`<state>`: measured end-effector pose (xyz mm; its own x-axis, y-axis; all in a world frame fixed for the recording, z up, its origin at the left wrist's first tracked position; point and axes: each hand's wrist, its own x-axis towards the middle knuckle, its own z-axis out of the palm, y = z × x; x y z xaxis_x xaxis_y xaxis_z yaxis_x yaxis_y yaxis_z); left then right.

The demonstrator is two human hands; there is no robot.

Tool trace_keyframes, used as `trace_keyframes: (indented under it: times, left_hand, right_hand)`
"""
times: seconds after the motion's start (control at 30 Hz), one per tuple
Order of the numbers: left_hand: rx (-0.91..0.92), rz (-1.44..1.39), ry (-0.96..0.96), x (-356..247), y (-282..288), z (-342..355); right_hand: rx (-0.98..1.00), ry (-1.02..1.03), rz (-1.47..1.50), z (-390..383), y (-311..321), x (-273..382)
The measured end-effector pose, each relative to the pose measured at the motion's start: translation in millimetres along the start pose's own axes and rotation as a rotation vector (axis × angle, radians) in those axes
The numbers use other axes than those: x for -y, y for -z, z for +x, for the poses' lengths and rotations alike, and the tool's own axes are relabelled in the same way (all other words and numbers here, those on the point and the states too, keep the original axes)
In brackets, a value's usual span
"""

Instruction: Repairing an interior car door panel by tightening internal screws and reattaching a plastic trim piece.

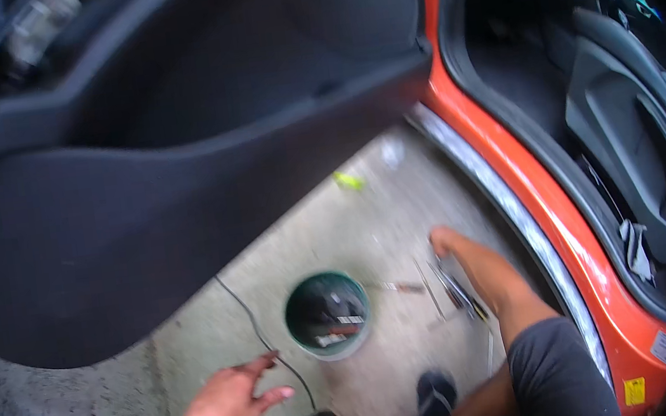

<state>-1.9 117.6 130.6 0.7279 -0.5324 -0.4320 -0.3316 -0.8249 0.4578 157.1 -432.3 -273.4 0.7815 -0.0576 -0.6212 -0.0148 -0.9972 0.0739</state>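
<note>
- Head view: right hand (443, 241), blurred, near the right edge of the grey concrete floor (386, 230), beside the orange painted car sill (546, 215); finger opening and any hold cannot be told.
- Slender silver metal tools (452, 285): on the floor, between the sill and the green-walled round bucket (321, 278), close below that hand.
- Left hand (240, 396): fingers loosely spread, thumb apart, empty, near the thin black cable (258, 327).
- Sound technique, as judged: part one tool from its neighbours before gripping; keep knuckles off the sill, left fingers free of the cable.
</note>
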Motion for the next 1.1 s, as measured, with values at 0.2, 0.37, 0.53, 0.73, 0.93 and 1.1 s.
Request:
trace_keyframes:
  times: [0.2,0.37,0.53,0.73,0.93,1.1]
  left_hand:
    - [-0.017,0.026,-0.01,7.5,1.4,10.2]
    - [-0.008,0.015,0.034,7.9,6.6,4.3]
    - [0.03,0.019,-0.043,5.3,5.5,25.7]
    - [0.015,-0.093,0.062,6.4,-1.1,0.1]
    - [0.116,-0.021,-0.011,-4.8,-10.7,11.7]
    - [0.102,0.057,-0.025,10.8,-9.1,12.2]
  right_hand:
    - [-0.156,-0.081,0.169,-20.0,52.5,54.8]
    - [-0.211,0.09,0.339,-29.3,73.1,80.6]
    - [0.029,-0.023,0.53,-41.0,50.2,39.1]
    - [-0.274,-0.047,0.334,-79.7,118.0,87.1]
    - [-0.229,0.146,0.214,-148.9,232.3,81.5]
    - [-0.846,-0.159,0.291,-379.5,332.9,41.1]
